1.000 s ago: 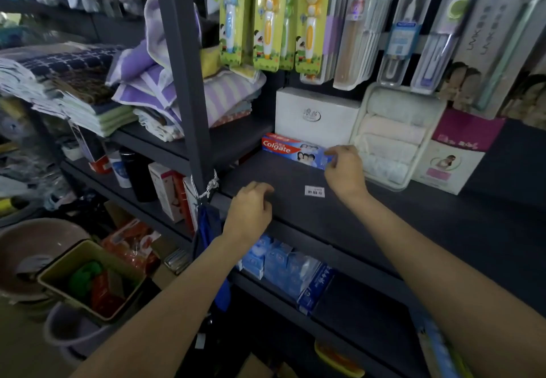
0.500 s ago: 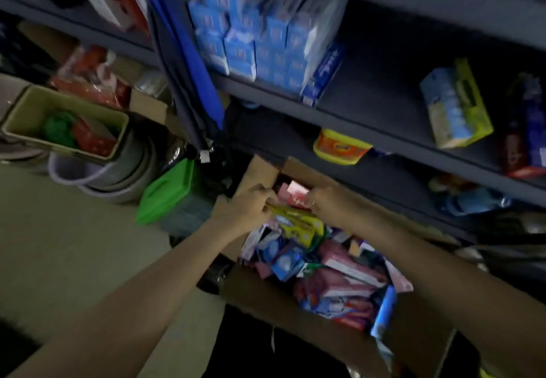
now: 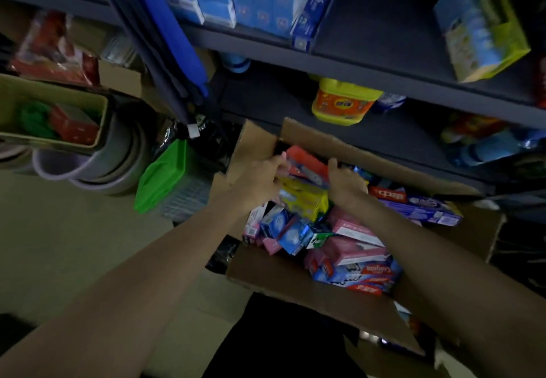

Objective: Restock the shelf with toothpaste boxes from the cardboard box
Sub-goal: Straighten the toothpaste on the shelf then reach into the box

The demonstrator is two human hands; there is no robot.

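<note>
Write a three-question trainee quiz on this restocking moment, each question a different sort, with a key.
1. True or false: both hands are on the red toothpaste box at the far end of the cardboard box.
2. Multiple choice: the yellow detergent jug stands (A) inside the cardboard box, (B) on a shelf behind it, (C) on the floor.
3. Fill in: beside the cardboard box stands a ____ plastic bin.

Key: 1 true, left hand and right hand grip its ends; 2 B; 3 green.
</note>
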